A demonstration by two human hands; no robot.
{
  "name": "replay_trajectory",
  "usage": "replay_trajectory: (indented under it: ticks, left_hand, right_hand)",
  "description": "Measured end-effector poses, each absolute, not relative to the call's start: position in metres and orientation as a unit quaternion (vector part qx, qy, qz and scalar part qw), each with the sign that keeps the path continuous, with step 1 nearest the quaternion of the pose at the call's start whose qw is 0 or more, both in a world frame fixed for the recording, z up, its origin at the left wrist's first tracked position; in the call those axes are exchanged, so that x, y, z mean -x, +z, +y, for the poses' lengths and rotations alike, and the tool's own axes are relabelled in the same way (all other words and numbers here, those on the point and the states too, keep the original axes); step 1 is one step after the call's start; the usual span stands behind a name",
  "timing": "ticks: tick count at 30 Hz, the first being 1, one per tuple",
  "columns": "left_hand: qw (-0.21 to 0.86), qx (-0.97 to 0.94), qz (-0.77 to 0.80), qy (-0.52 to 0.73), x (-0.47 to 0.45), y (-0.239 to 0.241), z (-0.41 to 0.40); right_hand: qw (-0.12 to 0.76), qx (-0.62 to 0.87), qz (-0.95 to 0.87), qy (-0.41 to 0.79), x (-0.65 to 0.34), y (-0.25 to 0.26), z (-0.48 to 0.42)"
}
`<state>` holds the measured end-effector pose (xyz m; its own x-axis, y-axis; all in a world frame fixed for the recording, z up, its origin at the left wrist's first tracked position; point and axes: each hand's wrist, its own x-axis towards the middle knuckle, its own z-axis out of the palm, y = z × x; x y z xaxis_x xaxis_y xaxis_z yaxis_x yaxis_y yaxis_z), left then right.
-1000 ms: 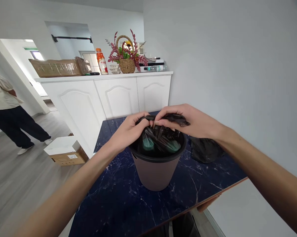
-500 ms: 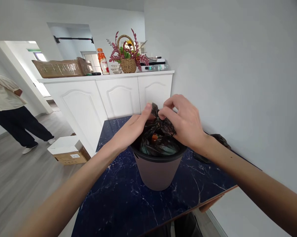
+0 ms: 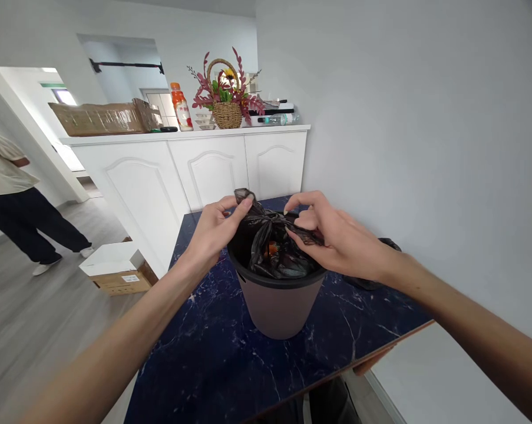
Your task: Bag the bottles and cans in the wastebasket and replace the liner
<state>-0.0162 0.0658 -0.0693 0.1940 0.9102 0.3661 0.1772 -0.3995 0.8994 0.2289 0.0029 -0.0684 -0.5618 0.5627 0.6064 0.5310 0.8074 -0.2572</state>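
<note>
A small brown waste bin with a black rim stands on the dark blue marble table. Inside it sits a black plastic bag with rubbish showing through. My left hand pinches one twisted end of the bag at the bin's left rim. My right hand pinches the other end over the right rim. The two ends cross in a knot between my hands.
Another black bag lies on the table behind my right wrist, by the wall. White cabinets carry a flower basket, an orange bottle and a cardboard box. A person walks at far left near a floor box.
My hands have drawn apart from over the bin's middle, pulling the bag's two ends sideways so the knot tightens. The bag top has sunk lower into the bin.
</note>
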Motion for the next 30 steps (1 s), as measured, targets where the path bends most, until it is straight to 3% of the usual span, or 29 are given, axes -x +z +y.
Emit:
replay_trajectory:
  ticks: [7, 14, 17, 22, 27, 30]
  left_hand:
    - [0.358, -0.589, 0.439, 0.577, 0.038, -0.090, 0.090]
    - [0.456, -0.555, 0.330, 0.612, 0.039, -0.083, 0.080]
    - [0.428, -0.589, 0.287, 0.623, 0.032, -0.069, 0.066]
    - [0.354, -0.650, 0.266, 0.618, 0.020, -0.050, 0.051]
    - [0.329, -0.681, 0.252, 0.604, 0.013, -0.047, 0.048]
    - [0.330, -0.683, 0.250, 0.601, 0.013, -0.048, 0.046]
  right_hand:
    - [0.338, 0.378, -0.854, 0.118, -0.250, -0.079, -0.019]
    - [0.308, 0.462, -0.816, 0.158, -0.260, -0.059, -0.016]
    - [0.268, 0.500, -0.807, 0.163, -0.251, -0.046, -0.005]
    - [0.308, 0.501, -0.797, 0.136, -0.219, -0.025, 0.010]
    - [0.124, 0.491, -0.847, 0.163, -0.191, -0.015, 0.024]
    - [0.119, 0.476, -0.854, 0.172, -0.189, -0.019, 0.033]
